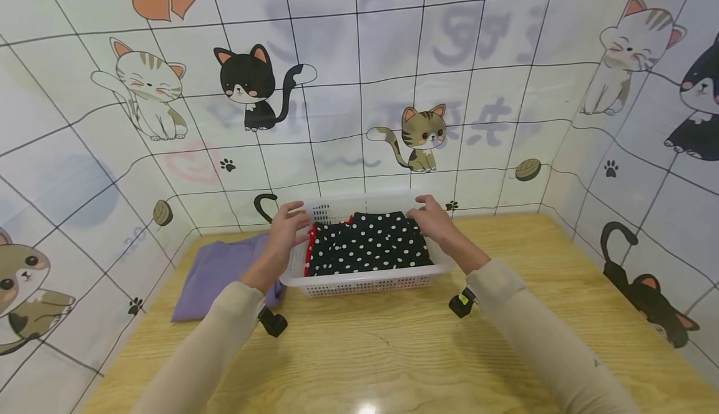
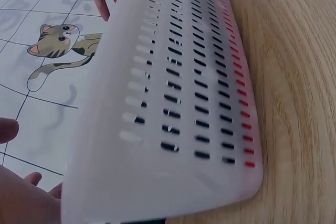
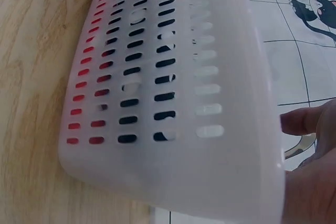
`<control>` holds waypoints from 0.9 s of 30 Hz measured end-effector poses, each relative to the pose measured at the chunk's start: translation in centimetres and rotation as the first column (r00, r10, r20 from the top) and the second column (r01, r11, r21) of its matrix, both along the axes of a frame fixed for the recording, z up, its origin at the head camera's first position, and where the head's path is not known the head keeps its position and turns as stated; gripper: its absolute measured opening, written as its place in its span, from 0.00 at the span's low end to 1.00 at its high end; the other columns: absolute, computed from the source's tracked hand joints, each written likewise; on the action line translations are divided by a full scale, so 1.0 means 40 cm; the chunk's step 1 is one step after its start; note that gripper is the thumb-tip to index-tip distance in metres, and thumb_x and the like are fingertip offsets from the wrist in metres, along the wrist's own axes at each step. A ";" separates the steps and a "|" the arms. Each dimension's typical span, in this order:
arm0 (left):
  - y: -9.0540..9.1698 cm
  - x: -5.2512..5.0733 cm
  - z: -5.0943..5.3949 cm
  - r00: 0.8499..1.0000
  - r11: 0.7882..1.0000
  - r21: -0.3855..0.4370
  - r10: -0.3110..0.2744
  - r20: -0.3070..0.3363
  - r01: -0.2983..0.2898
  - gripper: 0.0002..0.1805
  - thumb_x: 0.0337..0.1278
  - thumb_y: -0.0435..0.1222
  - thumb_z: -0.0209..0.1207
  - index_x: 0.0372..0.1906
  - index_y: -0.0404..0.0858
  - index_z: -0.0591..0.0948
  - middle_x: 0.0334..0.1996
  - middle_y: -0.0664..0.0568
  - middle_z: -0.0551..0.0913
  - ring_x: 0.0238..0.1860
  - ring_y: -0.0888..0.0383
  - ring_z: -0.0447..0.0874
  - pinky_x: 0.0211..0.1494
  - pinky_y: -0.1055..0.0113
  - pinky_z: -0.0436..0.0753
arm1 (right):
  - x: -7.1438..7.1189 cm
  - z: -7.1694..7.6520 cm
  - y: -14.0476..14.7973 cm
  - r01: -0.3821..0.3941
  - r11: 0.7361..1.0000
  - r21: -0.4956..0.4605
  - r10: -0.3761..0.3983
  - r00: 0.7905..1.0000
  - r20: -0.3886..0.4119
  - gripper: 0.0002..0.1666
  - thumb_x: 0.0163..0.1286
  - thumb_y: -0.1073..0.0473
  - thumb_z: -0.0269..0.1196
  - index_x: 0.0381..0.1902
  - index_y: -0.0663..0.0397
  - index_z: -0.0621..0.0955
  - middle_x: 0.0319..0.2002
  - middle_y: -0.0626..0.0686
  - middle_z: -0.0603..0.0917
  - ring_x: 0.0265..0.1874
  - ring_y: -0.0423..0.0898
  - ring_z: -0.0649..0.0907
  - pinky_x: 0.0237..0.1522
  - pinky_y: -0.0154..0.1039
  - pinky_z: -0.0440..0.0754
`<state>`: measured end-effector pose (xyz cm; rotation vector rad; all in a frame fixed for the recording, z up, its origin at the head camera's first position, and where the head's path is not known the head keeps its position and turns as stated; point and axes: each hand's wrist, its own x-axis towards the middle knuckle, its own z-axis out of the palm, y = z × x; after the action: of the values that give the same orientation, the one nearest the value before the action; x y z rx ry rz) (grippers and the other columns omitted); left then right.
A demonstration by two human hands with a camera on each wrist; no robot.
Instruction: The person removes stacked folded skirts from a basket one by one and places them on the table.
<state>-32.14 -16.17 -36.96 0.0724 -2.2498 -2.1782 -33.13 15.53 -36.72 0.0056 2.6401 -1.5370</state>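
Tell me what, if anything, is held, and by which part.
Nothing appears held: the left hand and right hand hover, fingers loose, at opposite ends of the white basket. Whether the latter touches the dotted cloth is unclear.

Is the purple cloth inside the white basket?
No, the purple cloth lies on the wooden table, left of the white basket.

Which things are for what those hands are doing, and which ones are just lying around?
Seem part of the job:
white basket
black dotted cloth, inside it
red cloth, in there too
left hand and right hand, at the basket's two ends

Probably just around:
purple cloth, on the table left of the basket
cat-patterned wall covering, behind
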 end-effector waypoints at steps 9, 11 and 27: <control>0.045 -0.018 -0.048 0.980 0.997 -0.047 -0.053 0.191 0.063 0.38 0.72 0.54 0.52 0.78 0.41 0.59 0.79 0.40 0.59 0.78 0.37 0.58 0.76 0.34 0.65 | -0.004 -0.040 -0.016 -0.048 0.998 0.050 0.043 0.995 0.092 0.43 0.76 0.49 0.51 0.80 0.62 0.54 0.79 0.67 0.59 0.77 0.65 0.62 0.78 0.62 0.62; 0.049 -0.014 -0.053 0.975 0.996 -0.055 -0.052 0.217 0.066 0.36 0.73 0.57 0.49 0.76 0.43 0.61 0.79 0.39 0.59 0.78 0.37 0.59 0.76 0.34 0.64 | -0.005 -0.049 -0.020 -0.058 0.996 0.066 0.051 0.994 0.097 0.42 0.75 0.49 0.51 0.80 0.64 0.55 0.77 0.68 0.61 0.76 0.65 0.64 0.78 0.61 0.63; 0.067 -0.004 -0.044 0.960 0.976 -0.181 -0.070 0.270 0.122 0.29 0.77 0.58 0.43 0.64 0.41 0.73 0.53 0.43 0.78 0.49 0.46 0.77 0.57 0.53 0.78 | 0.002 -0.066 -0.024 -0.122 0.985 0.124 0.112 0.990 0.084 0.40 0.74 0.54 0.55 0.79 0.59 0.58 0.77 0.68 0.63 0.75 0.64 0.66 0.77 0.62 0.64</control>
<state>-32.31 -13.49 -38.72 0.2708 -2.6529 -2.0865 -33.07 14.57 -39.37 -0.0793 2.6231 -1.3013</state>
